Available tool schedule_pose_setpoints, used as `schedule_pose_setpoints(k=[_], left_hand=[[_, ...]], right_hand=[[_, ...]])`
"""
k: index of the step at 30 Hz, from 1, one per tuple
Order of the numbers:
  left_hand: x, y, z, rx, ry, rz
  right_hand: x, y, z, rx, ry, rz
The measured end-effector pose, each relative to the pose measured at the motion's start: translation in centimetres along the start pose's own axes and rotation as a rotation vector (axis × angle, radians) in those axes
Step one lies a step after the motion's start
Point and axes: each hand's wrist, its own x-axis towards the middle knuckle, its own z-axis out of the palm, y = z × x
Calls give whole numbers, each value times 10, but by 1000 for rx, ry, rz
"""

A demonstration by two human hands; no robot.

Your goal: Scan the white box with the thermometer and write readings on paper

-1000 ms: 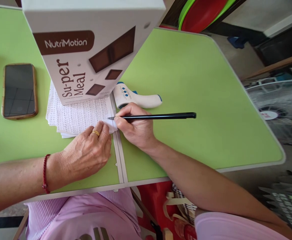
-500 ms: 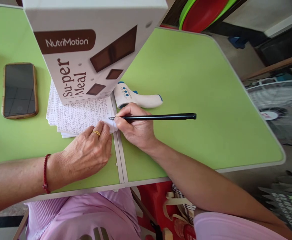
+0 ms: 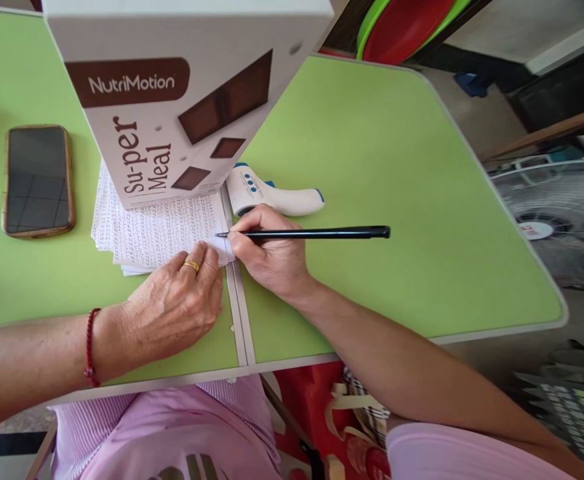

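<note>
Sheets of paper (image 3: 167, 233) covered in rows of small handwriting lie stacked on the green table. My left hand (image 3: 172, 307) is closed, its bent fingers held together and their tips pressing the paper down at its lower right corner. A black pen (image 3: 322, 233) is pinched in my right hand (image 3: 277, 257), its tip on the paper's right side just above my left fingertips. On the upper part of the sheets stands a white NutriMotion box (image 3: 142, 133), hiding what is beneath it. A white and blue handheld thermometer (image 3: 282, 199) lies just beyond my right hand.
Left of the papers rests a phone in a brown case (image 3: 39, 180). The green table (image 3: 397, 167) has a metal seam running between its halves. Past its right edge stands a fan (image 3: 547, 220). Red and green basins (image 3: 407, 30) are behind the table, and a red bag is below it.
</note>
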Motion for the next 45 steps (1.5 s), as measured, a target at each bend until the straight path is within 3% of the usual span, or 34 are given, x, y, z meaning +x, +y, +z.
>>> schedule_pose_setpoints(k=[22,33,39,45], left_hand=[[0,0,-1,-13,-39,-3],[0,-1,-1,-10,-66,14],[0,-1,-1,-14,-72,8],[0,-2,-1,-20,-93,11]], right_hand=[[-3,4,-2,-41,-33,84],[-2,3,-1,-38,-30,48],[-3,2,-7,-35,61,-13],[0,1,-23,-153,-11,-93]])
